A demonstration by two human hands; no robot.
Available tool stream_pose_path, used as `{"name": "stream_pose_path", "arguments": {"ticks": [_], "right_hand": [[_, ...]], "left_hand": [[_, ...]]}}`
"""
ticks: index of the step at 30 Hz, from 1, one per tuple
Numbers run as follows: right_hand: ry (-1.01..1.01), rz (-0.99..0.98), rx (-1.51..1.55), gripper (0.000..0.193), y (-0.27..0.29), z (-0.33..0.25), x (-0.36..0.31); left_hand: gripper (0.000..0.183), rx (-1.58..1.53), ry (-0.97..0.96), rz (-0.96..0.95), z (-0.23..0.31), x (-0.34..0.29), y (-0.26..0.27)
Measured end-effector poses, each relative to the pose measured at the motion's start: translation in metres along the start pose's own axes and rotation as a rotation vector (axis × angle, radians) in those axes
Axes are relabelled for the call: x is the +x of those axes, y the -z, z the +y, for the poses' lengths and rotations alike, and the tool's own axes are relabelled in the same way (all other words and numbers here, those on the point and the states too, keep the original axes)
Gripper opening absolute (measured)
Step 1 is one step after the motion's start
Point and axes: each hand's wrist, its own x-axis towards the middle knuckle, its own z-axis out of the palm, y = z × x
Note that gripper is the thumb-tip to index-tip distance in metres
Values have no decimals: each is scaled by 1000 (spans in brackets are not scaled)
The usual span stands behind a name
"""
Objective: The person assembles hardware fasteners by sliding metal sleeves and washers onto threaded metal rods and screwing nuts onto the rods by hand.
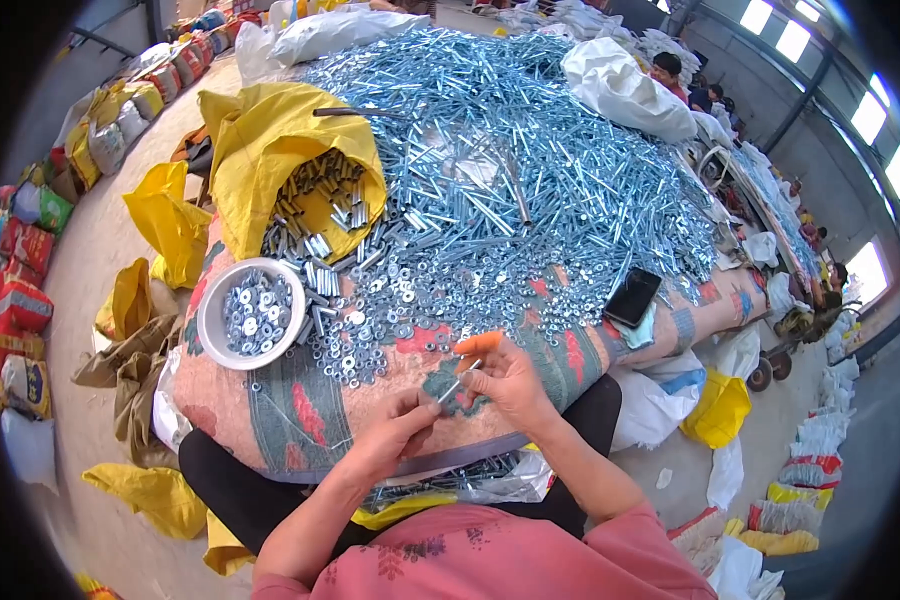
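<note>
My left hand (pixel 397 432) pinches the lower end of a thin silvery metal rod (pixel 451 389) over the near edge of a patterned cloth (pixel 380 405). Around the rod's upper end close the fingers of my right hand (pixel 507 383), one of them in an orange finger cover (pixel 478 344). Whether a small part sits on that end is hidden by the fingers. Beyond my hands lie loose washers and nuts (pixel 395 290). To their left stands a white bowl (pixel 206 338) of washers. A large heap of shiny metal rods (pixel 570 170) spreads across the far side.
A yellow sack (pixel 235 150) lies open with short metal tubes (pixel 325 180) spilling out. At the right, a black phone (pixel 633 297) rests on the cloth. White sacks (pixel 625 88) border the heap. Filled bags (pixel 25 300) line the left floor; people (pixel 670 75) sit at far right.
</note>
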Motion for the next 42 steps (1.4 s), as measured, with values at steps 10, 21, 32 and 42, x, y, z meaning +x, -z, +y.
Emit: {"name": "stream_pose_path", "arguments": {"ticks": [10, 21, 32, 42], "right_hand": [[-131, -6, 38, 17, -8, 2, -8], [-124, -94, -47, 22, 6, 5, -7], [-220, -193, -180, 33, 29, 7, -9], [-44, -56, -156, 44, 20, 13, -3]], "left_hand": [[26, 67, -260, 49, -4, 5, -12], [25, 109, -181, 0, -15, 5, -14], [18, 66, -236, 168, -4, 6, 1], [18, -135, -35, 23, -5, 8, 8]]}}
